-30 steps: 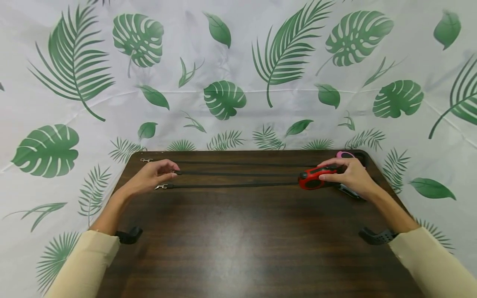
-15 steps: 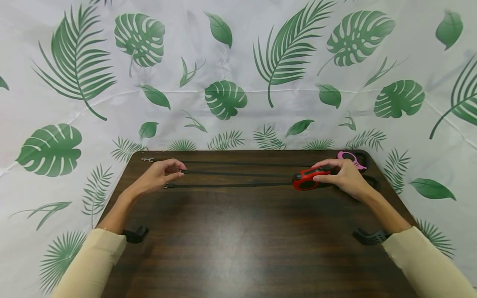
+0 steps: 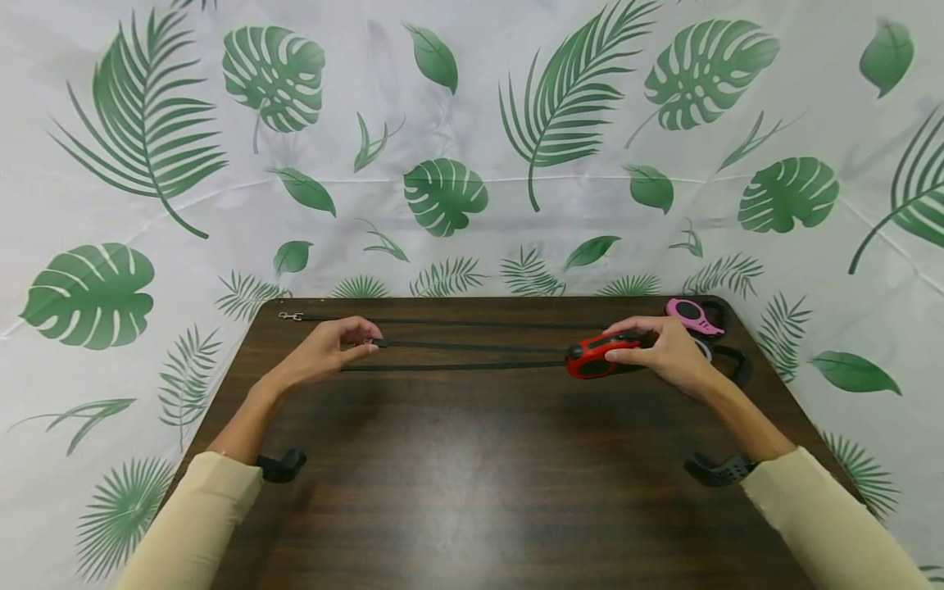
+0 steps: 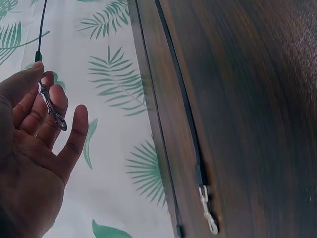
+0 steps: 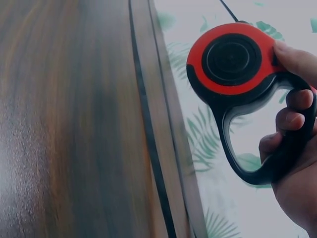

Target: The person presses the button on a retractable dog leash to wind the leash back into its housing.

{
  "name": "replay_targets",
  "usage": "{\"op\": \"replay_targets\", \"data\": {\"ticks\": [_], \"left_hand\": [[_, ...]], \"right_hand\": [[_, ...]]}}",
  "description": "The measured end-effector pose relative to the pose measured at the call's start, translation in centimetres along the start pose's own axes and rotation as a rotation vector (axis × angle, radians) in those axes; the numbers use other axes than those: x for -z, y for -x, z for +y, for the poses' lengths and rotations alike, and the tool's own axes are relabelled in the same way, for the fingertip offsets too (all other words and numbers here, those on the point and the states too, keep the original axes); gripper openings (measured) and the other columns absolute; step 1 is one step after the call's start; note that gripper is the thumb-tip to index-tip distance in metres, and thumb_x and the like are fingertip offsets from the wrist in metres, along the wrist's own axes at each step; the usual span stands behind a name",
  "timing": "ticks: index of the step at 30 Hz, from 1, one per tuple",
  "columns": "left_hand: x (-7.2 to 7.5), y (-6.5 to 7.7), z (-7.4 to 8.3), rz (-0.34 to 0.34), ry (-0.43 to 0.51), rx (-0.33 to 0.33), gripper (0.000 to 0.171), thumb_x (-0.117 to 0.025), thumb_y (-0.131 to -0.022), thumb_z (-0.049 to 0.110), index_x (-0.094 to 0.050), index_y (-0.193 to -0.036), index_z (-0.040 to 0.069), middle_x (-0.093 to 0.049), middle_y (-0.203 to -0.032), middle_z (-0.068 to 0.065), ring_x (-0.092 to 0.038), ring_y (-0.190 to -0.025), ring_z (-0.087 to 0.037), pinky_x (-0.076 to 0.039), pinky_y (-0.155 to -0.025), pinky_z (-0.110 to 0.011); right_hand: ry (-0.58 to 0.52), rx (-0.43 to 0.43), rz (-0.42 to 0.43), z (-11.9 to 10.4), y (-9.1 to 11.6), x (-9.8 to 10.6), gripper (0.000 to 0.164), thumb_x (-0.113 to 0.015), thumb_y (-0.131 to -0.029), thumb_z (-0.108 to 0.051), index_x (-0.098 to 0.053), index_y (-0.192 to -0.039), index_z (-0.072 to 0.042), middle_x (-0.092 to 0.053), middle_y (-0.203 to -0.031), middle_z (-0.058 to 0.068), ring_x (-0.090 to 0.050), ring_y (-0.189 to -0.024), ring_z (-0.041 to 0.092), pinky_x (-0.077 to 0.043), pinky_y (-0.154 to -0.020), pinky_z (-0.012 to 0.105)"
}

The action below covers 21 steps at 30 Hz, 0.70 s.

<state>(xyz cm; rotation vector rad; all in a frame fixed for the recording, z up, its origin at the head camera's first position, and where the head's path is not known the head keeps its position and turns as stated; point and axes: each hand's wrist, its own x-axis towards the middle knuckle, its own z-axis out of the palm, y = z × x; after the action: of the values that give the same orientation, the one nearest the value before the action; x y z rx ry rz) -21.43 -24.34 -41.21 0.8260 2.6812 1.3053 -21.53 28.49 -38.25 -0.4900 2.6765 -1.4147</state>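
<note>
My right hand point(image 3: 660, 356) grips a red and black retractable leash point(image 5: 200, 59) by its black loop handle, fingers curled round it. Above the table, its black cord runs leftward to my left hand point(image 3: 328, 351). There, the thumb and fingers pinch the cord's end by its black sleeve, and a metal snap clip point(image 4: 53, 108) hangs against the fingers. Two other leash cords lie stretched across the table. In the left wrist view, the nearer one ends in a silver snap clip point(image 4: 208, 213).
A pink retractable leash point(image 3: 689, 316) lies at the back right corner of the dark wooden table point(image 3: 457, 475). Another leash with a black handle point(image 3: 737, 365) is partly hidden behind my right hand. A leaf-print white cloth point(image 3: 457, 98) hangs behind the table.
My hands have drawn closer together: the left moved right with the clip end, the right moved left with the red leash. The stretch of cord between them is shorter.
</note>
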Motion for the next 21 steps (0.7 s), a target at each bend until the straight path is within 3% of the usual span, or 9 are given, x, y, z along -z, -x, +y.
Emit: {"op": "replay_targets", "data": {"ticks": [5,13,21], "left_hand": [[-1.0,-0.4,0.1,-0.006,0.003,-0.014,0.014,-0.066,-0.093,0.007,-0.065,-0.107,0.006,-0.067,-0.100,-0.009,-0.064,-0.085,-0.017,-0.053,-0.070,-0.030],[-2.1,-1.0,0.2,-0.011,0.008,-0.052,0.015,-0.067,-0.093,0.010,-0.065,-0.107,0.005,-0.068,-0.097,-0.008,-0.063,-0.083,-0.032,-0.050,-0.069,-0.025],[-3.0,-1.4,0.7,-0.017,0.028,-0.044,0.016,-0.066,-0.093,0.008,-0.065,-0.108,0.003,-0.068,-0.098,-0.012,-0.064,-0.083,-0.029,-0.051,-0.071,-0.025]], "right_hand": [[0.022,0.037,0.006,0.9,-0.4,-0.6,0.031,-0.083,-0.080,-0.022,-0.073,-0.109,-0.019,-0.071,-0.094,0.004,-0.056,-0.074,0.022,-0.045,-0.057,0.031],[-0.035,0.073,-0.013,2.3,-1.3,-1.8,0.031,-0.083,-0.080,-0.025,-0.074,-0.108,-0.019,-0.071,-0.093,0.006,-0.056,-0.077,0.024,-0.046,-0.057,0.031],[-0.041,0.085,-0.022,2.5,-1.6,-3.0,0.031,-0.082,-0.080,-0.031,-0.073,-0.108,-0.021,-0.069,-0.093,0.007,-0.056,-0.078,0.026,-0.047,-0.056,0.032]]}}
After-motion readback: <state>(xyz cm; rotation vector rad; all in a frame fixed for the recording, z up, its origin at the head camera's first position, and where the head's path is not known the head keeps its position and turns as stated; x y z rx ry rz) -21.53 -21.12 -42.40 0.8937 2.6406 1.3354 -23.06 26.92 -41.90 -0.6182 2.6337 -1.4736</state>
